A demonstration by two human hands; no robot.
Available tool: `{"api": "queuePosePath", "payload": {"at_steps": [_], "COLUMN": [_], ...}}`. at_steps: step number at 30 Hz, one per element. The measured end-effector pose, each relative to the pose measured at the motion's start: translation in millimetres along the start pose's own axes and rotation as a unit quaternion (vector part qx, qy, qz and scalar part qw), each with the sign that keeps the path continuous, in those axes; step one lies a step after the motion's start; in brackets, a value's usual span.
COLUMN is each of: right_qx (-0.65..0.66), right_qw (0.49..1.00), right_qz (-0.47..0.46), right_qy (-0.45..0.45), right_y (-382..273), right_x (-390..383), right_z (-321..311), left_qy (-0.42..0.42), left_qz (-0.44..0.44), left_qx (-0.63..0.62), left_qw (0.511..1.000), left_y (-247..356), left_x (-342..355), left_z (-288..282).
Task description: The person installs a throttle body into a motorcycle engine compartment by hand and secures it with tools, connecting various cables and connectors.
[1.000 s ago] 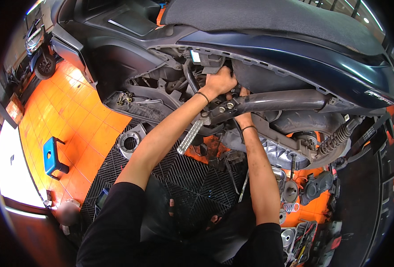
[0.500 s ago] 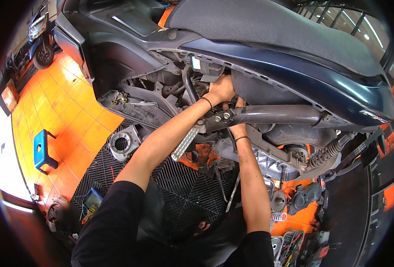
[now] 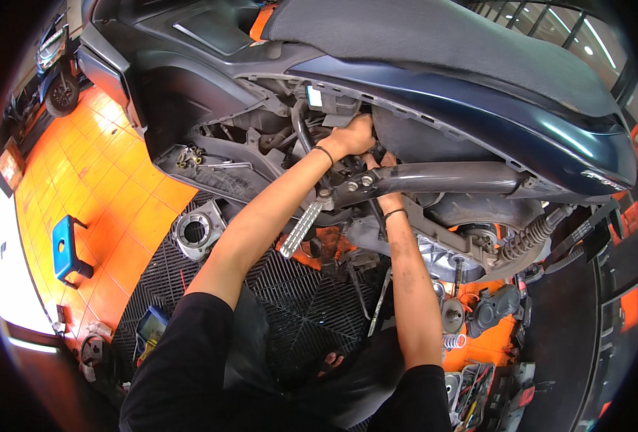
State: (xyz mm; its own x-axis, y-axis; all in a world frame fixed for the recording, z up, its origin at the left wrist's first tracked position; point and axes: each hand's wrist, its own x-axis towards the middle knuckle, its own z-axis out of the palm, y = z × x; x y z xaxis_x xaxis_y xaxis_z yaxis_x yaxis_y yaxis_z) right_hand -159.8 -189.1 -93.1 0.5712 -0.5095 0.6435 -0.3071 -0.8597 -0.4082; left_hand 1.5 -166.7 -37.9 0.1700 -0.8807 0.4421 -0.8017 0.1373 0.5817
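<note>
- Dark-blue scooter (image 3: 477, 115) up on grated floor (image 3: 290, 302), side panel off, frame exposed.
- L hand (image 3: 353, 135) reaches into cavity under seat; grip closed round a black part, can't tell exactly which.
- R hand (image 3: 385, 160) mostly hidden behind grey rear frame bar (image 3: 441, 176); grip state can't tell.
- Parts there prob. rigid plastic/metal, tight fit, greasy; hold by solid edges, not the black hose (image 3: 301, 133).
- Ribbed footpeg (image 3: 301, 229) near L forearm.

Both hands (image 3: 358, 137) are squeezing into a tight gap, with the frame tube (image 3: 441, 176) and hose (image 3: 301, 129) crowding them.
</note>
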Motion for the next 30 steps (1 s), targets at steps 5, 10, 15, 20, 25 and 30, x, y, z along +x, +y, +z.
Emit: {"api": "queuePosePath", "payload": {"at_steps": [5,10,15,20,25,30], "right_qx": [-0.164,-0.083,0.065,0.098,0.221,0.326], "right_qw": [0.981,0.994,0.995,0.995,0.971,0.933], "right_qz": [-0.087,-0.056,0.053,0.005,0.078,0.154], "right_qy": [-0.061,-0.037,-0.045,0.034,-0.054,-0.006], "right_y": [-4,-3,-3,-2,-9,16], "right_x": [5,5,3,3,13,7], "right_z": [-2,5,7,10,19,13], "left_qy": [0.032,0.009,-0.013,-0.029,0.023,-0.131], "left_qz": [0.025,0.027,0.024,-0.011,-0.021,-0.069], "left_qx": [-0.042,0.001,0.007,-0.004,-0.091,-0.143], "left_qw": [0.998,1.0,1.0,1.0,0.995,0.978], "left_y": [-4,10,20,27,-26,6], "left_x": [7,6,0,-2,4,-19], "left_z": [-5,-2,-11,-13,-6,-21]}}
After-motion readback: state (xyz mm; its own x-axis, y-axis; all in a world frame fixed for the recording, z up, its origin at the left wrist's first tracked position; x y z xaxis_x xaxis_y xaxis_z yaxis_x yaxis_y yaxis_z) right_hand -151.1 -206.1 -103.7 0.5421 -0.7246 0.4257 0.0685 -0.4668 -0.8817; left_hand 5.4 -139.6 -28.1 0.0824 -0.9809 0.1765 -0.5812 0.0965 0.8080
